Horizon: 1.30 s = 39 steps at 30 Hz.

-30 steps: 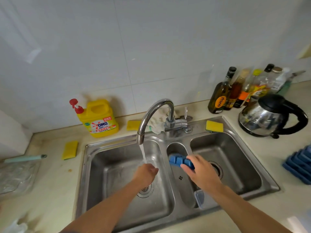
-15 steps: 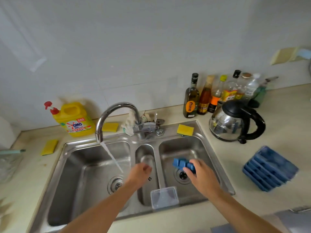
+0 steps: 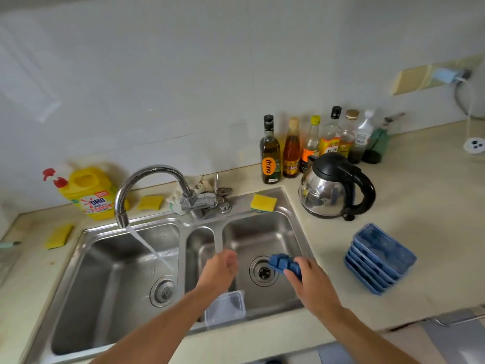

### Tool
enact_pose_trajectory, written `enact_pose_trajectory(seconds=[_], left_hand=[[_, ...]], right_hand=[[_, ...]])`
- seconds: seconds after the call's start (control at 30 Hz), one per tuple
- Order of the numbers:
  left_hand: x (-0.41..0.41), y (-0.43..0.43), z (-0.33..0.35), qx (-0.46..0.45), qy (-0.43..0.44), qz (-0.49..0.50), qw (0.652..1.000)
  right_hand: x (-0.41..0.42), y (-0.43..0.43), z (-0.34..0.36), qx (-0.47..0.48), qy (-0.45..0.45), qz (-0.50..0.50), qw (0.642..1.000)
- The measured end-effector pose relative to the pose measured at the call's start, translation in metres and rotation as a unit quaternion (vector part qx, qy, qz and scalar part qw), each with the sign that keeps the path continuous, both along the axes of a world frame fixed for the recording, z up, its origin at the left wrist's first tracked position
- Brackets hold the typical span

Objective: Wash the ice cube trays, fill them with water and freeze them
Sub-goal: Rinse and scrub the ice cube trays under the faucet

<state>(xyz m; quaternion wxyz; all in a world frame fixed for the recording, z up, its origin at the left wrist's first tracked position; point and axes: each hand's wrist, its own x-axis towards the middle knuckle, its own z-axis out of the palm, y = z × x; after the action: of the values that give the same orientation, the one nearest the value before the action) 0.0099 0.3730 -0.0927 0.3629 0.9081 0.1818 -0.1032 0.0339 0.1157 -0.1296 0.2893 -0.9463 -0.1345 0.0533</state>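
My right hand [image 3: 312, 283] grips a blue ice cube tray [image 3: 282, 261] over the right basin of the steel sink [image 3: 288, 214], above its drain. Beside it, my left hand [image 3: 220, 269] hovers over the narrow middle basin, fingers loosely curled and holding nothing. The tap [image 3: 147, 185] runs, its stream [image 3: 149, 248] falling into the left basin. Several more blue ice cube trays [image 3: 380, 258] sit stacked on the counter to the right of the sink.
A clear plastic lid [image 3: 225, 307] leans at the sink's front edge. A steel kettle [image 3: 333, 189] and several bottles [image 3: 309, 145] stand behind the right basin. A yellow detergent jug [image 3: 90, 191] and yellow sponges [image 3: 263, 202] lie around the sink's back rim.
Both hands have moved right, out of the running water: the right hand carried the tray over the right basin, the left now hangs over the middle basin. My view swung right.
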Motion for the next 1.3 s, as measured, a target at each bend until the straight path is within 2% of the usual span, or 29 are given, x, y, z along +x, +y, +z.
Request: enact_pose_trajectory(seconds=[0.1,0.2,0.33,0.47,0.67,0.77,0.83,0.9,0.97,1.07,1.2,1.3], left_hand=[[0.008,-0.013,-0.004,-0.001,0.011,-0.024,1.000],[0.019,-0.029,-0.004,-0.025,-0.009,-0.033,0.999],[0.038,-0.043,-0.004,-0.043,-0.080,-0.050,0.995],[0.053,-0.043,-0.010,-0.039,-0.142,-0.062,0.987],[0.061,-0.031,-0.017,-0.099,-0.196,-0.045,0.975],[0.064,-0.029,-0.020,-0.138,-0.213,-0.012,0.967],[0.064,-0.032,-0.020,-0.152,-0.218,-0.005,0.964],[0.065,-0.036,-0.018,-0.155,-0.235,0.000,0.960],[0.070,-0.041,-0.016,-0.148,-0.247,-0.004,0.958],[0.075,-0.050,-0.018,-0.114,-0.221,-0.034,0.968],[0.079,-0.082,-0.024,-0.053,-0.205,-0.089,0.973],[0.077,-0.117,-0.030,-0.010,-0.187,-0.139,0.972]], right_hand=[[0.010,0.013,0.026,0.109,-0.085,0.017,0.990],[0.018,0.018,0.047,0.162,-0.084,0.012,0.983],[0.028,0.012,0.053,0.164,-0.032,-0.029,0.985],[0.035,0.012,0.047,0.135,-0.093,0.002,0.986],[0.045,0.027,0.051,0.197,0.033,-0.038,0.979],[0.046,0.031,0.058,0.287,0.145,-0.103,0.941],[0.047,0.029,0.063,0.305,0.197,-0.118,0.925],[0.049,0.027,0.067,0.284,0.221,-0.102,0.927],[0.053,0.018,0.074,0.227,0.208,-0.075,0.948],[0.060,-0.007,0.085,0.126,0.107,-0.063,0.984],[0.070,-0.059,0.100,0.031,-0.038,-0.073,0.996],[0.073,-0.098,0.103,-0.067,-0.052,-0.061,0.995]])
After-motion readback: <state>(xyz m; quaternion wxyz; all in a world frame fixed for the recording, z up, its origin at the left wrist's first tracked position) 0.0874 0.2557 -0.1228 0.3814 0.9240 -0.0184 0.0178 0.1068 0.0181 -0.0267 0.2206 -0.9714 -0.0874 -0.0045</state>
